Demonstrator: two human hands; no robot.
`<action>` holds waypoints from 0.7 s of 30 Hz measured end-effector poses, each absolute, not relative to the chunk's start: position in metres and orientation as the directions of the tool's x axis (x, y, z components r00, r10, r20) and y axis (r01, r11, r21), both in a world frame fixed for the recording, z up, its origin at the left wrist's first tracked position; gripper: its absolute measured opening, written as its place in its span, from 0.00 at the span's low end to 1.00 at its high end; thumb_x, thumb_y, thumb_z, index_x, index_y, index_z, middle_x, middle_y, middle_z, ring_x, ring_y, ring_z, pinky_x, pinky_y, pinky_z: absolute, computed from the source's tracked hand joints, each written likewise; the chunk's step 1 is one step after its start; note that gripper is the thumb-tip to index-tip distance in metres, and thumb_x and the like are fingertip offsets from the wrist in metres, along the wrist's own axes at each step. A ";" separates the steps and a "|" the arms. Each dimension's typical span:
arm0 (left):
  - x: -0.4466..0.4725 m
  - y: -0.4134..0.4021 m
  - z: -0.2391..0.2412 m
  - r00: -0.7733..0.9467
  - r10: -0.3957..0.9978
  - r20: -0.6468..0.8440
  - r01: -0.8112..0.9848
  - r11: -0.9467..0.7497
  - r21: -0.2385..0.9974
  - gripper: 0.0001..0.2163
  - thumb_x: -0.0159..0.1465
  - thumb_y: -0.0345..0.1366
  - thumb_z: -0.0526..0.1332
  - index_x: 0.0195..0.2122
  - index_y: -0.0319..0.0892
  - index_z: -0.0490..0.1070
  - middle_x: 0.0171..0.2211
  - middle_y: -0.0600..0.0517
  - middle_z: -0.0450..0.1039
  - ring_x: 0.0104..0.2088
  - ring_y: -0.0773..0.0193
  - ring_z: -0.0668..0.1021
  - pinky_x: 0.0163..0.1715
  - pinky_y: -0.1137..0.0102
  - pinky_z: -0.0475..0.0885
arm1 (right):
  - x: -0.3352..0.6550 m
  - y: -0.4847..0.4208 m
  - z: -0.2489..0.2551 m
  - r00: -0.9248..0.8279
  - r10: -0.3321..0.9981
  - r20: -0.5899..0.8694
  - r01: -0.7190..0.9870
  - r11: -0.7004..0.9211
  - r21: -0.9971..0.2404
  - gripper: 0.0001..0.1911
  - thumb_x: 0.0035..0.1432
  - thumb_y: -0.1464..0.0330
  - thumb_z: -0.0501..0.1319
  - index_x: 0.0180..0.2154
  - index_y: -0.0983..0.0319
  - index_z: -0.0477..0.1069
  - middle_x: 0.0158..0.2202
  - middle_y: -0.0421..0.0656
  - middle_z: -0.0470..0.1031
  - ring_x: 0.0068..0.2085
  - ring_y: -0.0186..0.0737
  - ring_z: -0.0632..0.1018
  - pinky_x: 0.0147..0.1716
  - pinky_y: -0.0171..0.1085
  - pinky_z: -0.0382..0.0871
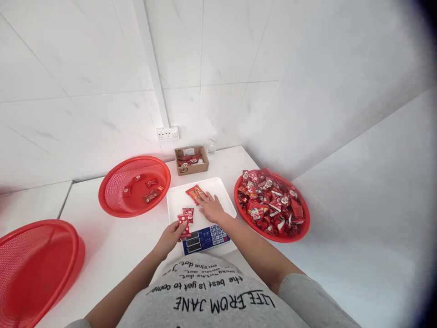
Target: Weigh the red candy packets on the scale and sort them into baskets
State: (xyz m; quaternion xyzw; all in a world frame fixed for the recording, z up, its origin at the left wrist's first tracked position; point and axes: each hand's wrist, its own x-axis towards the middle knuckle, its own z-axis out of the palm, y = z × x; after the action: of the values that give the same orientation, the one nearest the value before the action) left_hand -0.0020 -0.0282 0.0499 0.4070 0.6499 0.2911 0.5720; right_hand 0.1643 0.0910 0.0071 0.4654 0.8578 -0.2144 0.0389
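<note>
Head view: we hold a red, white-dotted rectangular wrapper packet (183, 222) in our left hand (170, 238), gripped between thumb and fingers at the near left of the scale. A second small red packet with white dots (188, 211) lies just beyond it, partly covered by the first. Our right hand (212, 209) is open, palm down, fingers spread; its fingertips overlap the right edge of a larger orange-red printed packet (194, 193). We cannot tell how firmly they press.

The orange-red packet lies flat on the white rectangular tray (223, 200) of an electronic scale. We read a blue panel (201, 248) with dark displays and white keys at the scale's near edge.

To our right, a round red plastic basket (287, 238) is heaped with red packets. To our left, a round red mesh basket (114, 184) contains a few packets. Beyond the scale, an open brown cardboard box (196, 168) contains red packets, with a clear container (211, 146) just beside it. These items stand about the white surface (112, 237).
</note>
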 end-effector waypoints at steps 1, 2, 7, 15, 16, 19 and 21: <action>-0.002 -0.029 0.050 -0.006 0.859 -0.513 0.204 0.503 0.840 0.21 0.54 0.56 0.53 0.27 0.40 0.64 0.24 0.52 0.71 0.26 0.65 0.72 0.26 0.71 0.63 | 0.168 0.091 0.007 -0.530 0.802 -0.275 0.839 0.448 -0.310 0.27 0.59 0.65 0.49 0.60 0.53 0.50 0.64 0.41 0.44 0.63 0.51 0.45 0.57 0.57 0.40; -0.001 -0.029 0.049 0.001 0.855 -0.519 0.211 0.507 0.836 0.20 0.54 0.56 0.54 0.27 0.41 0.64 0.24 0.53 0.71 0.26 0.65 0.73 0.26 0.71 0.63 | 0.172 0.090 0.007 -0.502 0.820 -0.273 0.856 0.428 -0.290 0.27 0.59 0.64 0.49 0.60 0.54 0.51 0.64 0.42 0.45 0.63 0.51 0.47 0.56 0.56 0.41; 0.000 -0.028 0.042 0.051 0.844 -0.534 0.230 0.510 0.829 0.20 0.53 0.56 0.54 0.27 0.42 0.61 0.24 0.55 0.70 0.26 0.64 0.74 0.24 0.72 0.62 | 0.188 0.082 0.012 -0.465 0.865 -0.187 0.869 0.406 -0.283 0.23 0.58 0.66 0.50 0.56 0.58 0.59 0.58 0.49 0.58 0.55 0.49 0.61 0.54 0.48 0.51; 0.014 -0.018 0.027 0.069 0.844 -0.532 0.305 0.490 0.817 0.17 0.56 0.53 0.53 0.27 0.43 0.58 0.21 0.57 0.65 0.25 0.65 0.74 0.20 0.74 0.62 | 0.206 0.061 0.011 -0.460 0.885 -0.067 0.767 0.358 -0.532 0.23 0.57 0.70 0.52 0.55 0.60 0.61 0.53 0.46 0.64 0.52 0.40 0.66 0.51 0.37 0.60; 0.017 -0.014 0.026 0.060 0.845 -0.532 0.325 0.487 0.811 0.16 0.57 0.52 0.53 0.27 0.43 0.58 0.21 0.58 0.65 0.23 0.66 0.74 0.20 0.74 0.62 | 0.208 0.057 0.009 -0.456 0.889 -0.051 0.765 0.362 -0.533 0.21 0.57 0.71 0.52 0.53 0.61 0.63 0.52 0.46 0.65 0.52 0.40 0.66 0.51 0.38 0.60; 0.025 -0.003 0.026 0.051 0.844 -0.533 0.413 0.468 0.781 0.14 0.59 0.49 0.50 0.32 0.43 0.61 0.20 0.58 0.65 0.18 0.67 0.72 0.19 0.73 0.62 | 0.212 0.045 0.003 -0.424 0.905 -0.015 0.777 0.355 -0.520 0.18 0.56 0.71 0.53 0.50 0.61 0.67 0.49 0.47 0.67 0.50 0.40 0.67 0.50 0.39 0.61; 0.026 0.002 0.027 0.044 0.858 -0.512 0.523 0.417 0.743 0.14 0.61 0.47 0.49 0.39 0.43 0.62 0.20 0.58 0.66 0.18 0.67 0.72 0.20 0.72 0.63 | 0.214 0.041 0.000 -0.403 0.915 -0.012 0.793 0.343 -0.503 0.18 0.56 0.71 0.53 0.49 0.60 0.68 0.49 0.47 0.67 0.50 0.41 0.67 0.49 0.39 0.62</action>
State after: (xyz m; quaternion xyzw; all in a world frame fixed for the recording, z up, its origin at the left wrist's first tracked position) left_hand 0.0261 0.0024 0.0265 0.5141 0.6715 0.1649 0.5075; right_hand 0.2138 0.0408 -0.0001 0.5286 0.8079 -0.2212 -0.1374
